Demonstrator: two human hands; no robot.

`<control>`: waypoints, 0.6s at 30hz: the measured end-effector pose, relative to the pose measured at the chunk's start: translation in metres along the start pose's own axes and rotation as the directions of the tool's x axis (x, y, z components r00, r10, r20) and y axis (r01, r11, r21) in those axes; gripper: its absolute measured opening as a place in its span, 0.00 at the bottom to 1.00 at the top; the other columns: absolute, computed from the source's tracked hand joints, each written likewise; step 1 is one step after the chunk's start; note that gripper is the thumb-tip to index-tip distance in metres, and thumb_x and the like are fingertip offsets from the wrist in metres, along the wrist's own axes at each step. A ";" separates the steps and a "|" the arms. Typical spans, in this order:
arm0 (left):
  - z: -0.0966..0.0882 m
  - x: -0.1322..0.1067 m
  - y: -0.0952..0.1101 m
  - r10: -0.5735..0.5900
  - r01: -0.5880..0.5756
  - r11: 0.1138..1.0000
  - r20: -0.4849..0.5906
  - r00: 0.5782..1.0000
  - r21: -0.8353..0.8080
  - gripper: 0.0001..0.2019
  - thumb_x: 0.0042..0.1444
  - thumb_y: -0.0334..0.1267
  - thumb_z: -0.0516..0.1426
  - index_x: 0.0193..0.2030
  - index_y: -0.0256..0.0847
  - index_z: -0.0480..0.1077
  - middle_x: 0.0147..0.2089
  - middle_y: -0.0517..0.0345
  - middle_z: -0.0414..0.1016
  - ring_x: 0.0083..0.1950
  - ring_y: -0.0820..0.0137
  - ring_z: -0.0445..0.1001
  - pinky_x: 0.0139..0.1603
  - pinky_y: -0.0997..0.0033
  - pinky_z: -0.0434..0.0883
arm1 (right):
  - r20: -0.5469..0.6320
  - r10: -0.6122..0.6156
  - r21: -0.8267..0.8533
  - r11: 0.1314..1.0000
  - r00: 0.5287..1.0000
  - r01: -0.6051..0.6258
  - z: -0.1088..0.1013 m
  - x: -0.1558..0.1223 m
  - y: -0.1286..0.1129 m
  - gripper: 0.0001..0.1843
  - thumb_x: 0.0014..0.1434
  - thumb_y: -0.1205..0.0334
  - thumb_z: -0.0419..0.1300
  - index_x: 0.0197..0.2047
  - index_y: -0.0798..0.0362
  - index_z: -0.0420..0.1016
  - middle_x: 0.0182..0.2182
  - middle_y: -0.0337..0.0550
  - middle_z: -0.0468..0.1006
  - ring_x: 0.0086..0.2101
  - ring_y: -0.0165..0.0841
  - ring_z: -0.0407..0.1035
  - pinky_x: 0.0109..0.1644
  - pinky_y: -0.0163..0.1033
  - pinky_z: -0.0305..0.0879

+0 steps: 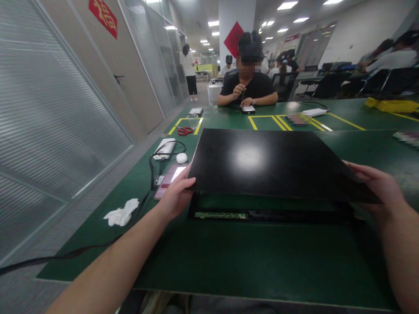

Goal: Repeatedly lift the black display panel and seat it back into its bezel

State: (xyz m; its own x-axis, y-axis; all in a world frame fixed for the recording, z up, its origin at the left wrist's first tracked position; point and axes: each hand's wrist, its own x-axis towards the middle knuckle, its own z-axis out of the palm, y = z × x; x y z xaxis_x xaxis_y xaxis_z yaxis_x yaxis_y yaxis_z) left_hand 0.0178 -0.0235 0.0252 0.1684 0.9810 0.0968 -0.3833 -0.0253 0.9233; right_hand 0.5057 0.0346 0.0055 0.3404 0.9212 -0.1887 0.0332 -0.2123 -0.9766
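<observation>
A flat, glossy black screen panel [288, 165] is held up in front of me, a bright light reflection on its face. My left hand [175, 196] grips its left edge, thumb on top and the other fingers hidden. At the opposite side, my right hand [381, 185] is closed around the right edge; part of it is behind the panel. Below the panel lies a thin black frame [294, 216] on the green table [262, 257]. A narrow green circuit board [220, 215] shows along the frame's near side.
Left of the panel are a phone [165, 185], a white earbud case [181, 158], a white power bank [164, 148] with a black cable, and a crumpled tissue [121, 212]. Red-handled scissors [185, 130] lie farther back. A person [248, 89] sits across the table, handling small parts.
</observation>
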 end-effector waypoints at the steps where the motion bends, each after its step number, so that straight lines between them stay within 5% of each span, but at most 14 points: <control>1: 0.001 -0.001 0.001 -0.002 0.003 1.000 0.001 1.000 -0.004 0.32 0.54 0.35 0.62 0.68 0.43 0.68 0.62 0.53 0.77 0.67 0.51 0.69 0.66 0.56 0.66 | 0.007 0.036 0.094 0.995 0.999 -0.036 0.001 -0.003 -0.002 0.22 0.50 0.45 0.61 0.45 0.45 0.82 0.43 0.48 0.84 0.42 0.51 0.79 0.43 0.57 0.75; 6: 0.003 -0.002 0.002 -0.004 0.004 1.000 -0.029 1.000 -0.010 0.33 0.54 0.37 0.63 0.68 0.46 0.67 0.61 0.53 0.77 0.65 0.52 0.71 0.64 0.56 0.67 | 0.070 -0.052 0.191 0.981 0.996 0.038 0.006 -0.019 -0.002 0.27 0.54 0.41 0.56 0.53 0.43 0.79 0.56 0.50 0.79 0.52 0.55 0.74 0.49 0.63 0.72; 10: 0.002 -0.001 0.001 0.036 -0.040 0.999 -0.116 0.993 -0.029 0.22 0.55 0.43 0.63 0.57 0.45 0.76 0.58 0.56 0.79 0.65 0.54 0.70 0.63 0.60 0.67 | 0.064 -0.221 0.111 0.971 0.973 0.213 0.011 -0.024 -0.004 0.30 0.56 0.43 0.51 0.54 0.47 0.78 0.55 0.55 0.78 0.56 0.56 0.70 0.53 0.63 0.70; 18: 0.001 0.001 -0.001 -0.143 0.145 0.989 -0.042 0.989 0.032 0.25 0.58 0.58 0.59 0.52 0.42 0.80 0.57 0.51 0.80 0.70 0.48 0.64 0.67 0.52 0.62 | -0.084 -0.243 0.150 0.956 0.966 0.253 0.000 -0.015 -0.003 0.32 0.54 0.44 0.51 0.59 0.45 0.75 0.57 0.53 0.77 0.55 0.57 0.71 0.47 0.59 0.73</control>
State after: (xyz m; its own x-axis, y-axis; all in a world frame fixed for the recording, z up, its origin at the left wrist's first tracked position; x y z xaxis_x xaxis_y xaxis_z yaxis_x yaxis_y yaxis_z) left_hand 0.0191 -0.0225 0.0247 0.1836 0.9816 -0.0519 -0.3256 0.1106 0.9390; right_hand 0.5000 0.0214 0.0112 0.4001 0.9142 0.0637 -0.0228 0.0794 -0.9966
